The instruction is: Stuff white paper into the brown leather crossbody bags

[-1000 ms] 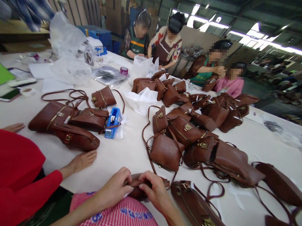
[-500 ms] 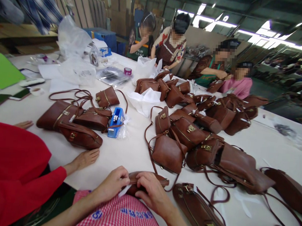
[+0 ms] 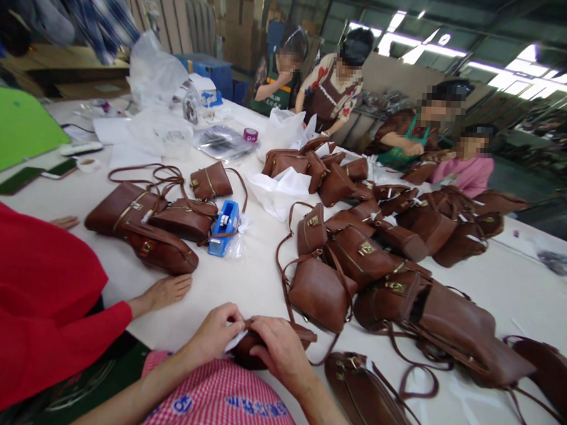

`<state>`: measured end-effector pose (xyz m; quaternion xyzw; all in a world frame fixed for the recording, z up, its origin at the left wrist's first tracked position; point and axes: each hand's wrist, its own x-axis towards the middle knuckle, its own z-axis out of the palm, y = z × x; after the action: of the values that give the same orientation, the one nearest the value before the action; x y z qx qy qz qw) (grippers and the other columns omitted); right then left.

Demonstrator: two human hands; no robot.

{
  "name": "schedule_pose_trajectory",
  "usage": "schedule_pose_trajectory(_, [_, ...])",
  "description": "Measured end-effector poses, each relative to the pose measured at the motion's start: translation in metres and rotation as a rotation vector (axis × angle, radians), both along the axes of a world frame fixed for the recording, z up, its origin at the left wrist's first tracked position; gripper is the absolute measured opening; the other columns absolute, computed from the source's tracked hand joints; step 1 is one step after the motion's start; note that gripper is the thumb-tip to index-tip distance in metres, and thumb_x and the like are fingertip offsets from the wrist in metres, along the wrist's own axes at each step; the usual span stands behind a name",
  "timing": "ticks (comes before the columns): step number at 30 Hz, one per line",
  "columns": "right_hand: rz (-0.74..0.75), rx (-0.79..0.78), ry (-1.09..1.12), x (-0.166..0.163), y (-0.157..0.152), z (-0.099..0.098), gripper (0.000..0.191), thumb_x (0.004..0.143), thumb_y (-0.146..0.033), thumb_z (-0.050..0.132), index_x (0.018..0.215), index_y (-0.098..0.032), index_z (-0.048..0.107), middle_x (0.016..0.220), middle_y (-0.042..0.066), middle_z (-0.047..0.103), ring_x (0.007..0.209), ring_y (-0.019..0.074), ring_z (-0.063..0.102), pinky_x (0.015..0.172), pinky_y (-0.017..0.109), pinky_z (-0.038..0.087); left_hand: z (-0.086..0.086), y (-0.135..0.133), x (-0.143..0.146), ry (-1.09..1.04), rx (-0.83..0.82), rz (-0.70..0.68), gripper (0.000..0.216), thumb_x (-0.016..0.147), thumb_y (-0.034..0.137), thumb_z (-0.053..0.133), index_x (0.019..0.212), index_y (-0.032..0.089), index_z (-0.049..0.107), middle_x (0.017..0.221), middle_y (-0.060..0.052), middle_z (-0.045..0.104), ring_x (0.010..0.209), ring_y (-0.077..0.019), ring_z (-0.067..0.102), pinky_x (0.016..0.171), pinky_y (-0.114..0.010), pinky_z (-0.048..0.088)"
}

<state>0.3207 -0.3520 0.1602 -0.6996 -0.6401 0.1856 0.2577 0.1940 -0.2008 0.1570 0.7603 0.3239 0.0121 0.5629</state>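
- Hands at bottom centre of frame: left hand point(image 3: 217, 332) and right hand point(image 3: 277, 350) both on one small brown bag point(image 3: 259, 344) at the table's point(image 3: 224, 285) near edge, just above a checked apron point(image 3: 223, 404).
- Left fingers curled and pinched at the bag's top edge, with a scrap of white paper point(image 3: 234, 342) showing under them; whether they grip paper or leather I cannot tell.
- Right hand lies over the bag's top, fingers bent down and pressing; thumb hidden.
- Bag looks soft, light leather that will likely flex and sag if lifted by one corner. Judged best held at the stiffer top rim or by the body with both hands; the thin strap point(image 3: 324, 346) trailing right could snag.
- Pile of like bags point(image 3: 356, 259) fills centre and right; a flat one point(image 3: 364, 398) lies lower right.
- Neighbour's hand point(image 3: 167, 292) on a red sleeve point(image 3: 48, 327) rests flat at left, near three more bags point(image 3: 146, 225).
- Blue tape dispenser point(image 3: 224, 225) mid-left.
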Motion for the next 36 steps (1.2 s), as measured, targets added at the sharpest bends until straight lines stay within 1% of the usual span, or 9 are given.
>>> schedule_pose_trajectory(4, [0.036,0.087,-0.083,0.001,0.001,-0.01,0.036,0.086,-0.017,0.067,0.12,-0.018,0.056,0.122,0.013,0.066,0.109,0.0283,0.063,0.09,0.044,0.05,0.002,-0.003,-0.005,-0.092,-0.08,0.119,0.011,0.071,0.026,0.054,0.08,0.021,0.05,0.077,0.0,0.061,0.075,-0.0187,0.061,0.071,-0.029,0.047])
schedule_pose_trajectory(6, [0.041,0.13,-0.101,0.001,-0.002,-0.016,0.033,0.087,-0.019,0.066,0.119,-0.018,0.057,0.121,0.014,0.067,0.108,0.0284,0.063,0.089,0.044,0.051,0.01,-0.008,-0.012,-0.055,0.023,0.141,0.011,0.076,0.027,0.054,0.084,0.022,0.048,0.079,0.001,0.06,0.074,-0.0181,0.061,0.07,-0.029,0.047])
schedule_pose_trajectory(11, [0.035,0.211,-0.098,-0.001,-0.009,-0.023,0.031,0.092,-0.022,0.059,0.122,-0.019,0.055,0.121,0.013,0.067,0.108,0.0269,0.063,0.089,0.044,0.051,0.034,-0.029,-0.023,0.234,0.597,-0.12,0.013,0.085,0.032,0.058,0.079,0.021,0.056,0.084,-0.004,0.062,0.083,-0.0242,0.058,0.074,-0.034,0.043])
schedule_pose_trajectory(15, [0.037,0.178,-0.076,0.0,-0.009,-0.016,0.031,0.09,-0.018,0.06,0.12,-0.019,0.055,0.119,0.012,0.067,0.104,0.0268,0.063,0.087,0.043,0.051,0.044,-0.042,-0.013,0.364,0.707,-0.243,0.011,0.089,0.024,0.054,0.092,0.018,0.063,0.095,-0.01,0.066,0.093,-0.028,0.059,0.079,-0.039,0.045])
schedule_pose_trajectory(20, [-0.008,0.149,0.031,0.0,-0.011,-0.007,0.023,0.089,-0.012,0.055,0.11,-0.022,0.058,0.108,0.007,0.068,0.096,0.0224,0.063,0.085,0.036,0.05,0.049,-0.049,-0.005,0.435,0.736,-0.35,0.024,0.09,0.011,0.043,0.092,0.014,0.067,0.097,-0.014,0.068,0.093,-0.0286,0.061,0.08,-0.041,0.047])
schedule_pose_trajectory(23, [-0.074,0.176,0.069,-0.001,-0.011,-0.007,0.016,0.091,-0.012,0.051,0.102,-0.022,0.058,0.095,0.004,0.068,0.087,0.0201,0.062,0.08,0.033,0.048,0.046,-0.052,-0.009,0.394,0.728,-0.315,0.025,0.089,0.008,0.041,0.09,0.014,0.066,0.095,-0.012,0.068,0.091,-0.0259,0.062,0.081,-0.039,0.048])
schedule_pose_trajectory(25, [-0.11,0.173,0.043,-0.002,-0.011,-0.007,0.014,0.088,-0.016,0.058,0.101,-0.021,0.057,0.094,0.004,0.068,0.086,0.0212,0.062,0.078,0.033,0.047,0.041,-0.052,-0.013,0.346,0.689,-0.238,0.023,0.091,0.01,0.041,0.088,0.015,0.063,0.09,-0.009,0.067,0.086,-0.0226,0.062,0.08,-0.036,0.048])
schedule_pose_trajectory(29, [-0.136,0.063,-0.065,-0.007,-0.011,-0.005,0.039,0.076,-0.025,0.076,0.108,-0.021,0.055,0.1,0.005,0.069,0.086,0.0247,0.061,0.076,0.036,0.044,0.027,-0.046,-0.023,0.267,0.626,-0.153,0.02,0.092,0.013,0.041,0.081,0.017,0.058,0.083,-0.005,0.063,0.079,-0.0194,0.061,0.075,-0.032,0.049])
schedule_pose_trajectory(36, [-0.23,-0.079,-0.207,-0.019,-0.004,-0.008,0.014,0.083,-0.018,0.068,0.093,-0.024,0.059,0.088,0.001,0.069,0.081,0.0235,0.061,0.072,0.035,0.037,0.001,-0.033,-0.032,0.154,0.738,-0.202,0.027,0.091,0.008,0.03,0.08,0.019,0.053,0.08,-0.005,0.058,0.074,-0.0206,0.058,0.071,-0.033,0.049])
